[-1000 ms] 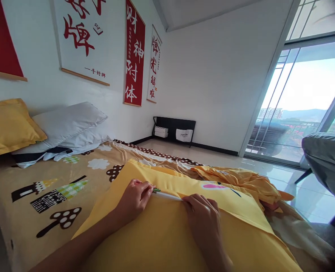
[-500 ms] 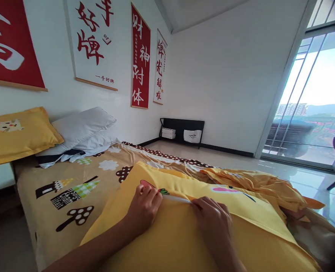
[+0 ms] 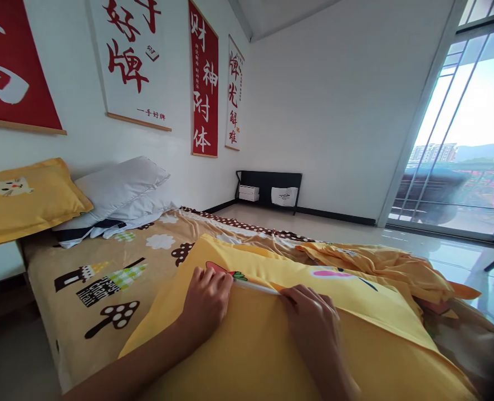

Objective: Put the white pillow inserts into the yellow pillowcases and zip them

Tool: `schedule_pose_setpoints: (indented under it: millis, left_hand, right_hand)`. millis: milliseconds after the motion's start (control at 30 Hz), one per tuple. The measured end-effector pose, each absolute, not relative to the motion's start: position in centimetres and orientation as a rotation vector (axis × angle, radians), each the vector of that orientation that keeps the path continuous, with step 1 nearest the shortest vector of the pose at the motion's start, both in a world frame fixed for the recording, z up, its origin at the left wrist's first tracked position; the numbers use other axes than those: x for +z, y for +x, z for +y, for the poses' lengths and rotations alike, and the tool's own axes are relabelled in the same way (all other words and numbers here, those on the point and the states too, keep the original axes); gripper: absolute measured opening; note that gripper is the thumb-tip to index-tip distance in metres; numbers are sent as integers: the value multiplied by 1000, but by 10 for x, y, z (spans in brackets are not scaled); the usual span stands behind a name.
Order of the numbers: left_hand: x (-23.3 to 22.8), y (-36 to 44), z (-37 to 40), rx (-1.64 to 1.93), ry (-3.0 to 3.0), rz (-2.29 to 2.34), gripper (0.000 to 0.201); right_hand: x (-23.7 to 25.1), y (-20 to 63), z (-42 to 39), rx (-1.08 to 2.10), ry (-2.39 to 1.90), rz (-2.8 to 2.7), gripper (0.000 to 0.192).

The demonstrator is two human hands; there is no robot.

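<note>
1. The yellow pillowcase (image 3: 247,345) lies on the bed (image 3: 104,278), nearest the camera.
2. The left hand (image 3: 207,301) and right hand (image 3: 313,320), fingers curled together, pinch its white-edged opening (image 3: 257,287).
3. Beyond, white pillows (image 3: 117,189) rest against the wall.

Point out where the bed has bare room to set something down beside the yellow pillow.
Free: the patterned sheet between the white pillows and the yellow pillow. Crowded: the right side, under the crumpled yellow cloth, and the pillow's seam, where the left hand and right hand press.
</note>
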State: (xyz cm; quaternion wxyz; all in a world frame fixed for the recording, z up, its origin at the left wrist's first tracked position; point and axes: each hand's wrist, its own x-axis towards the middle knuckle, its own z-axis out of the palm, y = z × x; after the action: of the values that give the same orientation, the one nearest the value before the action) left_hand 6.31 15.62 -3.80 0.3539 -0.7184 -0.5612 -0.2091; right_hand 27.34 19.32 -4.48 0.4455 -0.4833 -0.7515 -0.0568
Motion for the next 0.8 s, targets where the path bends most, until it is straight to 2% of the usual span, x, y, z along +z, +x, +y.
schedule_pose_setpoints:
  millis: [400, 800]
  left_hand:
    - [-8, 50, 152, -577, -2042, -1834, 24]
    - [2, 38, 157, -483, -2006, -1909, 25]
  right_hand:
    - [-47, 275, 196, -70, -1227, -1877, 23]
    - [-46, 276, 195, -57, -1203, -1874, 23]
